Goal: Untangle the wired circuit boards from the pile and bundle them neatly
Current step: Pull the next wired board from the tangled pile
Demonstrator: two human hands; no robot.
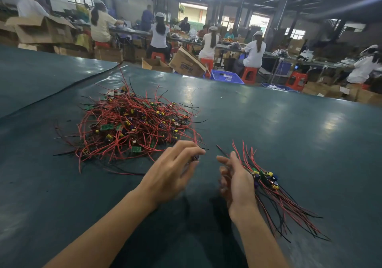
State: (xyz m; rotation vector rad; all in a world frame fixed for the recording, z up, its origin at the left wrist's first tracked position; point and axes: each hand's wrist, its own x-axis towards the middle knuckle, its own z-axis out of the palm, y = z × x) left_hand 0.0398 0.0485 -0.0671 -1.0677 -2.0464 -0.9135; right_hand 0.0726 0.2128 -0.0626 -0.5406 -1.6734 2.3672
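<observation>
A tangled pile of small green circuit boards with red and black wires [132,123] lies on the dark green table [268,123], left of centre. My left hand [175,168] hovers at the pile's near right edge, fingers pinched on a small dark board with a red wire leading back to the pile. My right hand [237,183] is beside it, palm turned inward, fingers apart. Against its far side lies a sorted bundle of boards [266,178], boards together and wires fanned toward the near right; whether the hand grips it is unclear.
The table's cover has a raised fold [62,90] running from far centre to the left edge. Beyond the far edge are cardboard boxes [186,63], blue baskets [226,77], red stools and several seated people at other benches.
</observation>
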